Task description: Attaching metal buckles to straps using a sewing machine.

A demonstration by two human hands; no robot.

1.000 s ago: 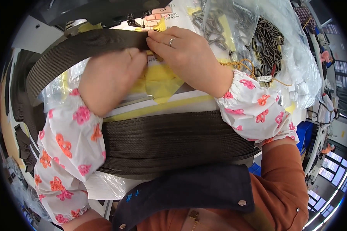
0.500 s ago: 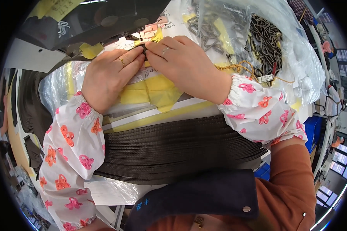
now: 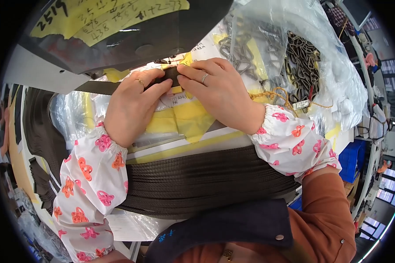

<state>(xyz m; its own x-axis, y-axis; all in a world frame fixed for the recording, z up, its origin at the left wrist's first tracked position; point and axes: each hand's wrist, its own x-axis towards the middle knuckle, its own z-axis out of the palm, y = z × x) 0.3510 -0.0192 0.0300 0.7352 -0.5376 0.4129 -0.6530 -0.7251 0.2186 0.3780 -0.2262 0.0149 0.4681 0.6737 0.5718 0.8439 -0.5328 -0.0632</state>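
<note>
My left hand [image 3: 134,105] and my right hand [image 3: 215,90] meet at the middle top, both pinching a dark olive webbing strap [image 3: 169,75] under the head of a sewing machine [image 3: 131,37]. The strap runs off to the left [image 3: 92,87]. Both wrists wear white sleeve covers with pink and orange flowers. Yellow plastic sheeting [image 3: 182,116] lies beneath my hands. The strap's end under the machine is partly hidden by my fingers.
A thick stack of dark webbing [image 3: 197,177] lies across my lap edge. Clear plastic bags of metal buckles [image 3: 300,65] sit at the upper right. More webbing hangs at the left [image 3: 37,131]. Yellow paper notes are taped on the machine head.
My hands and the strap have come closer under the machine head, which now fills the top of the view. The left hand has closed in beside the right on the strap.
</note>
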